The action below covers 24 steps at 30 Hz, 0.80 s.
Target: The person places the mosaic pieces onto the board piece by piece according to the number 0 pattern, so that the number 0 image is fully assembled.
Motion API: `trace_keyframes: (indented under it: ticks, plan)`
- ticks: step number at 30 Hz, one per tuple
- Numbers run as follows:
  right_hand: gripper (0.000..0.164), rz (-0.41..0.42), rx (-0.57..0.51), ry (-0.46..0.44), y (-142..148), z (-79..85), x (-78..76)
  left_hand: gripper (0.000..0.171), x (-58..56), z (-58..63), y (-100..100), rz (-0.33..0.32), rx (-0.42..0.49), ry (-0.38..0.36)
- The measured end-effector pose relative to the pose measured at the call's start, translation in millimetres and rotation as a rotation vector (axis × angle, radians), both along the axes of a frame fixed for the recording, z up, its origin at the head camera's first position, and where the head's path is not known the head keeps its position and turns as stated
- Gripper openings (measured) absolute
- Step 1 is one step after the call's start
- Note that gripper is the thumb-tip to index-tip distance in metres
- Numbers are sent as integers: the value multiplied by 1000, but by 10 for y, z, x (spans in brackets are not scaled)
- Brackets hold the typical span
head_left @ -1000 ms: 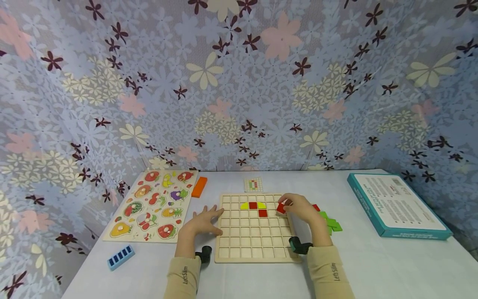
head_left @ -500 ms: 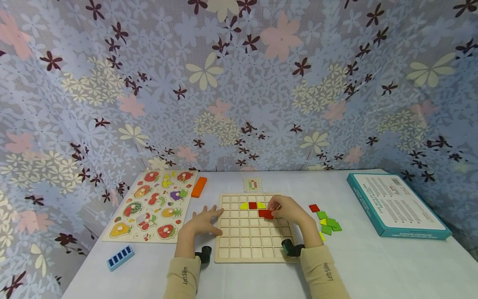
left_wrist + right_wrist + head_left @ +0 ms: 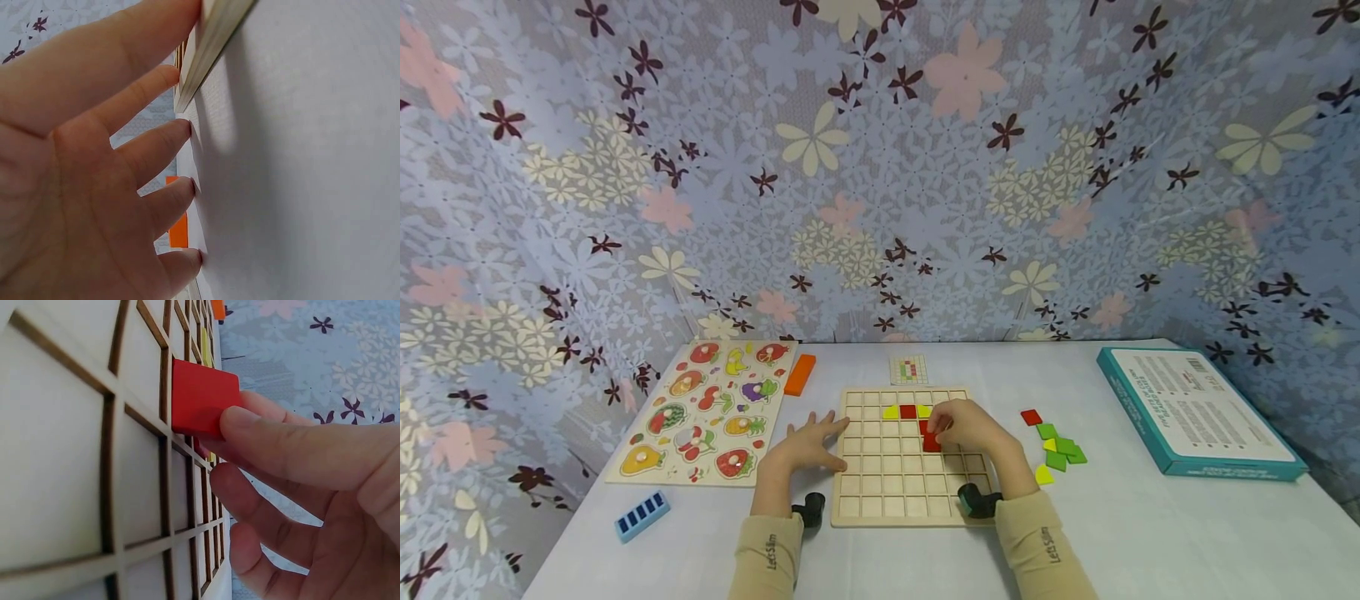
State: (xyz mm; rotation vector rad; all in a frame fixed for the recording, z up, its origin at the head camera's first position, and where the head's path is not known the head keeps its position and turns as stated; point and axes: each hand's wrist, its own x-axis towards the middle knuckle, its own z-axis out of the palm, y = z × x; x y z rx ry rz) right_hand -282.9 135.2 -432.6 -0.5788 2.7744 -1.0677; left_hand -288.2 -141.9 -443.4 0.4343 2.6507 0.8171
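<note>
A wooden grid board lies flat on the table. Near its far edge sit a red square tile and yellow rounded pieces on either side of it. Between thumb and fingers my right hand pinches another red square tile, tilted, one edge down at the grid. A further placed red tile just beyond is mostly hidden by it and the fingers. My left hand is spread at the board's left side, its thumb and index finger touching the edge and the other fingertips resting on the tablecloth.
Loose green tiles, yellow pieces and a red tile lie right of the board. A small pattern card lies behind it. Left are a fruit puzzle, an orange block and a blue block; a teal box is far right.
My right hand has carried the red tile from the board's right edge leftward and slightly nearer, to just below the placed red tile. The left hand has stayed put.
</note>
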Motion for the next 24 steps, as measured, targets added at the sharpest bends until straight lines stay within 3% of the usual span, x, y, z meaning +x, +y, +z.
trace_keyframes:
  ticks: [11, 24]
  plan:
    - [9, -34, 104, 8, -29, -11, -20, 74, -5, -14, -1, 7, -9, 1]
    - [12, -26, 109, -21, -28, -15, 4, 74, 10, 7, -6, 5, -3, 0]
